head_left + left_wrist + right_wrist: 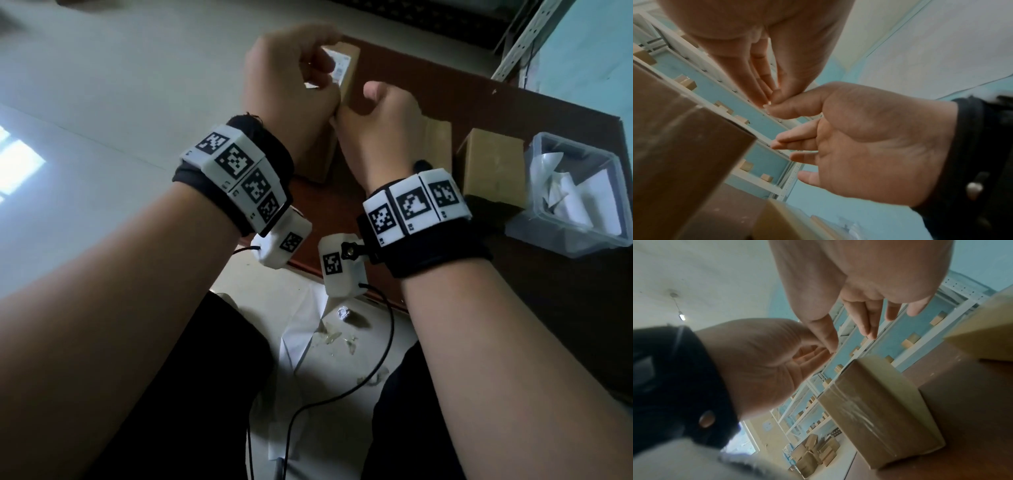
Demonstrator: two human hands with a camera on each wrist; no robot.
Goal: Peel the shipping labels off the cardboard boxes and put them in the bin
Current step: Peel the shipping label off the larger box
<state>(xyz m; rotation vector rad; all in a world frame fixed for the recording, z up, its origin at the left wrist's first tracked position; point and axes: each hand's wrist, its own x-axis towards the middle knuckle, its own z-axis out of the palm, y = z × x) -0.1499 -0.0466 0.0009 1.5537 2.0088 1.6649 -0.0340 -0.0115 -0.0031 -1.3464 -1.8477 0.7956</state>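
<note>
1. The left hand (291, 99) and right hand (380, 120) are raised together above the brown table (513, 113), fingertips meeting in a pinch; what is pinched cannot be told.
2. The white shipping label (337, 66) is seen on the tan cardboard box (349, 75) behind the hands.
3. The clear plastic bin (579, 195), holding peeled white labels, is kept at the right, probably for a short drop.

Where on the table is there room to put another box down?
Bare table shows beyond the plain box beside the bin, and along the near edge right of the right forearm. Crowded around the labelled box, where left hand and right hand meet.
</note>
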